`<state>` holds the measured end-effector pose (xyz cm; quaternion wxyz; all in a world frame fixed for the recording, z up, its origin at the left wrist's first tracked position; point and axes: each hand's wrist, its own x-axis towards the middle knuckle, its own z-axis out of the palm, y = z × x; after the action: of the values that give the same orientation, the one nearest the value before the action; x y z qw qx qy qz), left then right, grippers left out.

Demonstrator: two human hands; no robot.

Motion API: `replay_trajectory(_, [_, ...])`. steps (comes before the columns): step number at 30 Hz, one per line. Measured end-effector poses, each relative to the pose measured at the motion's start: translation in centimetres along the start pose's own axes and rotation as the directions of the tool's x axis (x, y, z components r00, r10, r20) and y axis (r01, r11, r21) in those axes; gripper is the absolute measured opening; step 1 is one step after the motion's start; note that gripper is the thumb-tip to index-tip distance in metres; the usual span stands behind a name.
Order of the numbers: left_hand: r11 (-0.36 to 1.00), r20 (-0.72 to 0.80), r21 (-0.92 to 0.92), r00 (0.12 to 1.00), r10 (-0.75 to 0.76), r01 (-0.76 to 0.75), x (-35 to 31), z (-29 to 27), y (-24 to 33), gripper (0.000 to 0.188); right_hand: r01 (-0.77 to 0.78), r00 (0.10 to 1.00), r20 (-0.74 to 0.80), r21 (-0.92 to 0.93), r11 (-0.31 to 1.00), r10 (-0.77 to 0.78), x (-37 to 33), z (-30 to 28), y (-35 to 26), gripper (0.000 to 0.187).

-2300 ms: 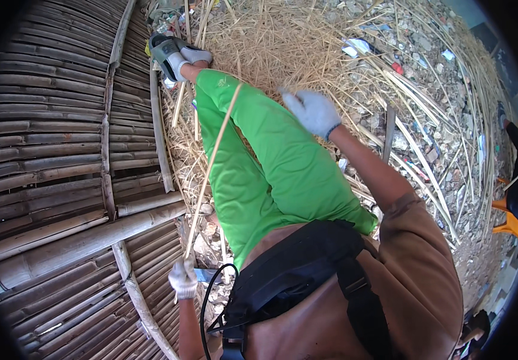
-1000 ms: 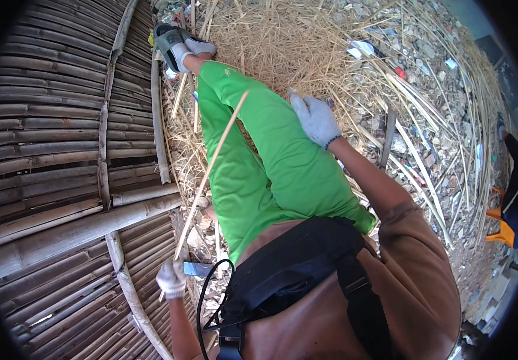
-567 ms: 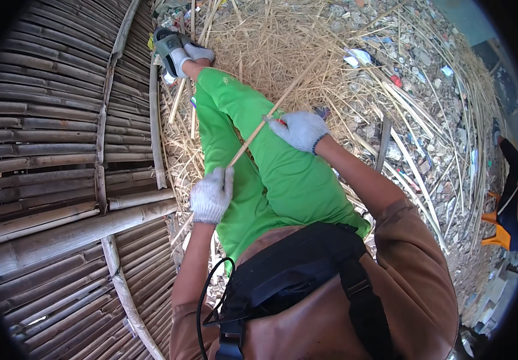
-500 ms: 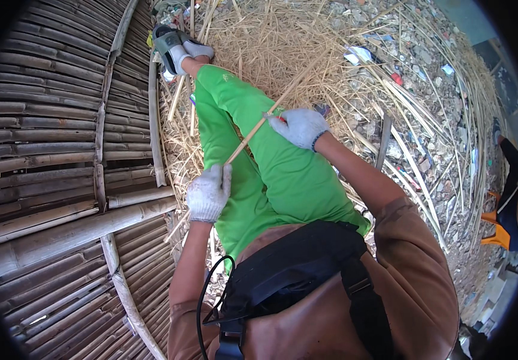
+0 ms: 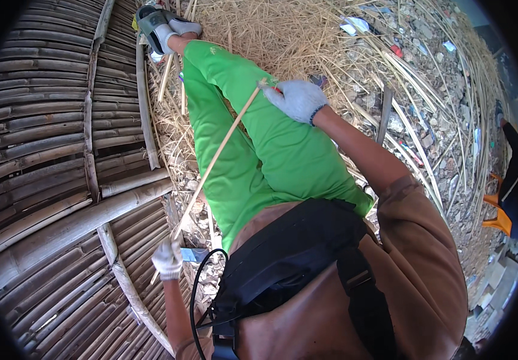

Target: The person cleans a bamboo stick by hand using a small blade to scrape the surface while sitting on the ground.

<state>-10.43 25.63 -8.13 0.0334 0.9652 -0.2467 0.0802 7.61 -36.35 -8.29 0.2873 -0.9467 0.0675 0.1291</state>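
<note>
A thin, pale bamboo strip [image 5: 220, 150] runs slantwise across my green-trousered legs. My left hand [image 5: 168, 259], in a white knit glove, is closed round its lower part, low beside my left hip. A short tail of the strip sticks out below that hand. My right hand [image 5: 298, 101], gloved too, is closed at the strip's upper end above my right thigh. Something small and red [image 5: 278, 90] shows by its thumb; its kind is hidden by the glove.
A wall or screen of bamboo slats [image 5: 31, 144] stands close on my left. Straw and shavings [image 5: 265, 36] cover the ground around my feet. Rubble with long loose strips [image 5: 415, 132] lies to the right. At the far right, a person sits near an orange chair [image 5: 497, 222].
My left hand has moved down and left toward my hip, drawing the strip with it. The upper end that reached well beyond my right hand now stops at it.
</note>
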Motion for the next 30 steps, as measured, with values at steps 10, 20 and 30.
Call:
replay_trajectory(10, [0.994,-0.102,-0.035,0.989,-0.105,0.101,0.3,-1.1,2.0,0.033,-0.008,0.917,-0.369,0.366,0.931,0.153,-1.7,1.3,1.6,0.076])
replay_trajectory(20, [0.986,0.006,-0.168,1.0,0.017,-0.016,23.2,3.0,15.2,0.031,0.018,0.999,-0.045,-0.05,0.999,-0.02,-0.5,-0.8,-1.0,0.081])
replay_trajectory(30, [0.993,-0.005,-0.09,0.997,0.079,-0.079,19.4,0.9,11.7,0.025,-0.002,0.999,-0.035,-0.018,1.0,0.001,-0.4,-0.3,-0.4,0.087])
